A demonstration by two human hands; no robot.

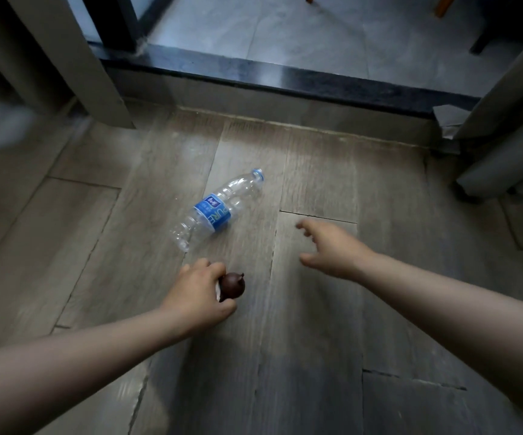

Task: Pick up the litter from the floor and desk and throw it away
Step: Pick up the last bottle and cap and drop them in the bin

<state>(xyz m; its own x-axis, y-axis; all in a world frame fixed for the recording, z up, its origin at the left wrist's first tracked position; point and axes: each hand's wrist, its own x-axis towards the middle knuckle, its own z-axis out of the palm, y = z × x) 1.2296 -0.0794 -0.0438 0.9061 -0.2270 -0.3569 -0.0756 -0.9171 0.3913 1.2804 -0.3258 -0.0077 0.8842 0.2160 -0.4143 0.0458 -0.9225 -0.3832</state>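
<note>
An empty clear plastic bottle (216, 208) with a blue label and no cap lies on its side on the wooden floor. My left hand (200, 293) is just below the bottle's base and grips a small dark brown round object (233, 284), with something white tucked under the fingers. My right hand (332, 249) hovers to the right of the bottle, apart from it, fingers spread and relaxed, holding nothing.
A black threshold (285, 76) runs across the back, with grey tile beyond it. Grey curtains hang at the left (90, 58) and at the right (511, 120). A piece of grey paper (448, 120) lies by the right curtain. Bare wooden floor lies in front of me.
</note>
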